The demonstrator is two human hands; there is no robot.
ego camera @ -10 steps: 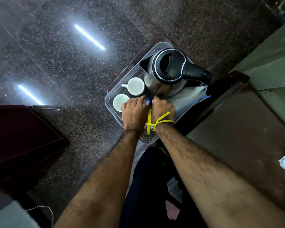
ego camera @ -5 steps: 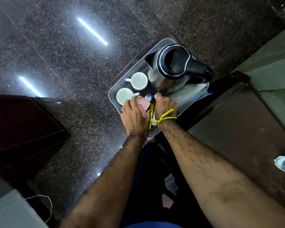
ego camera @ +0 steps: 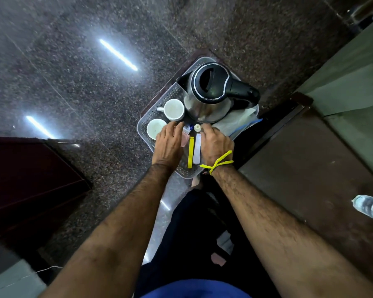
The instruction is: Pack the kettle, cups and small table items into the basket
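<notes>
The kettle [ego camera: 209, 91] stood at the far end of the basket [ego camera: 145, 123], with two white cups [ego camera: 174, 109] along the basket's left edge. The small items lay at its near end: a yellow sachet [ego camera: 190, 152] and a white sachet [ego camera: 197, 150] side by side, long axes running from you toward the kettle, and a small white-capped bottle [ego camera: 197, 127] just beyond them. Your left hand [ego camera: 168, 145] rested to their left, fingers curled over something pink; whether it gripped that, I couldn't tell. Your right hand [ego camera: 215, 145] sat to their right, fingers bent toward the bottle, its hold also unclear. The sachets lay between both hands, about equally near to each.
</notes>
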